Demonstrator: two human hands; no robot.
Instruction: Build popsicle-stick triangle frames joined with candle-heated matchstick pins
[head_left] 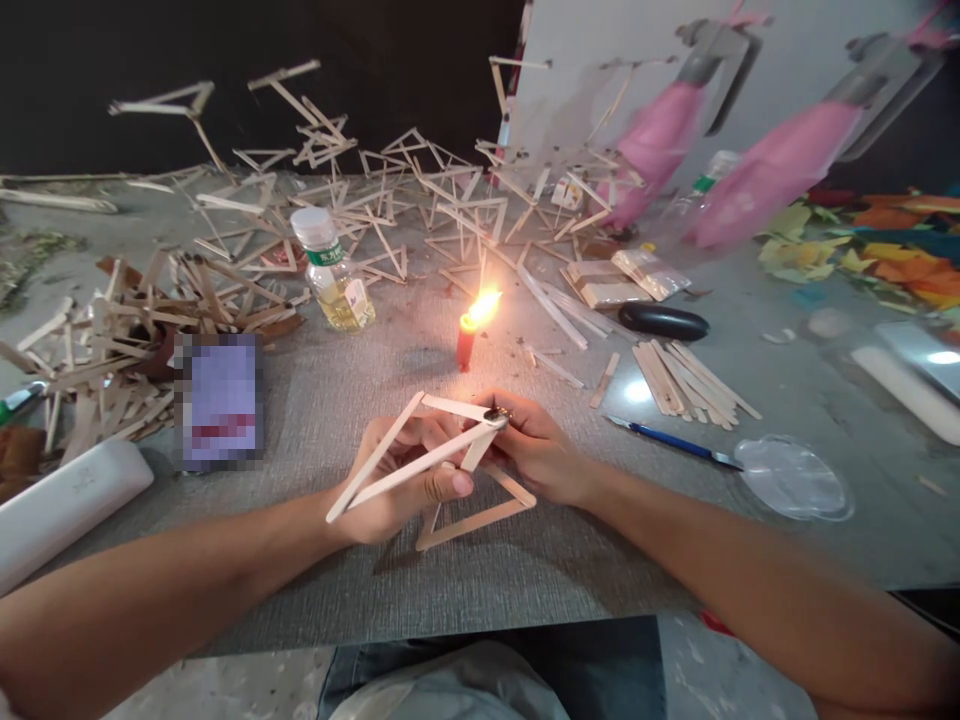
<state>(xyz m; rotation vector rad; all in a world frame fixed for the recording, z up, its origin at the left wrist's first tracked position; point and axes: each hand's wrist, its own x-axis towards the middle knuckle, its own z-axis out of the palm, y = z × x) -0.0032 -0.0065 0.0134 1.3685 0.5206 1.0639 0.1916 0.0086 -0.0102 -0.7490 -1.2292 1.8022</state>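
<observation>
1. Left hand (397, 506) curls around the joined sticks (427, 461) at lower centre.
2. Right hand (536, 450) closes at their darkened joint (495, 415) (its fingertips are partly hidden).
3. A lit candle (465, 346) stands mid-picture.

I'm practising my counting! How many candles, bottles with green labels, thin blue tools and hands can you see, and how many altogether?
Red candle: 1
Front bottle and back bottle: 2
Thin blue tool: 1
Left hand and right hand: 2
Total: 6
</observation>
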